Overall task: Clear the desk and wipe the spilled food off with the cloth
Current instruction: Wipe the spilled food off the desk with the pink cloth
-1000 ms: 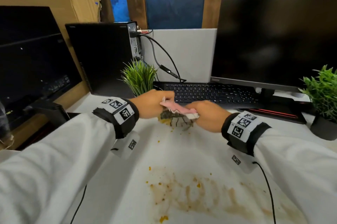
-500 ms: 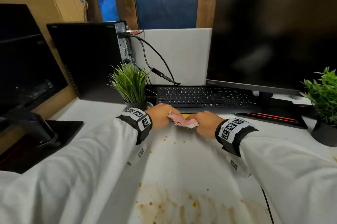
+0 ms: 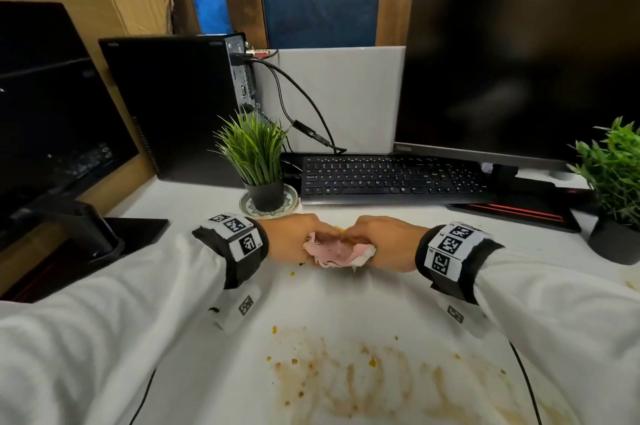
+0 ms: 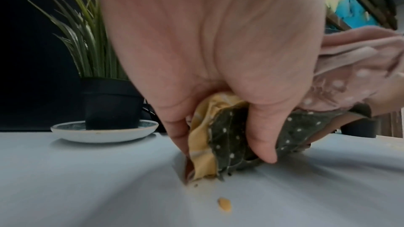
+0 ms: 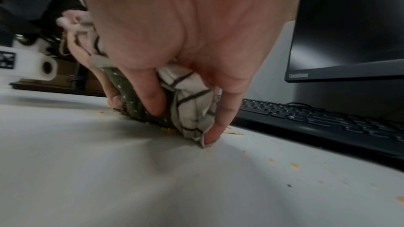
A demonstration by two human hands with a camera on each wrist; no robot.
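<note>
A bunched patchwork cloth (image 3: 334, 251), pink on top with green dotted and yellow patches (image 4: 220, 135) and a white checked part (image 5: 190, 110), lies on the white desk (image 3: 346, 303) just in front of the keyboard. My left hand (image 3: 294, 241) grips its left end. Its right end is held by my right hand (image 3: 381, 244), whose fingertips (image 5: 212, 137) touch the desk. Brown smears and yellow crumbs of spilled food (image 3: 363, 379) cover the near part of the desk; a crumb (image 4: 224, 204) lies below the cloth.
A black keyboard (image 3: 391, 179) sits behind the hands under a monitor (image 3: 519, 71). A potted grass plant on a saucer (image 3: 266, 189) stands at left, another plant (image 3: 616, 203) at right. A computer tower (image 3: 173, 106) and a second monitor (image 3: 52, 106) stand at the left.
Both hands have brought the cloth down from above the desk onto its surface and bunched it tighter; the dangling green part is now tucked under.
</note>
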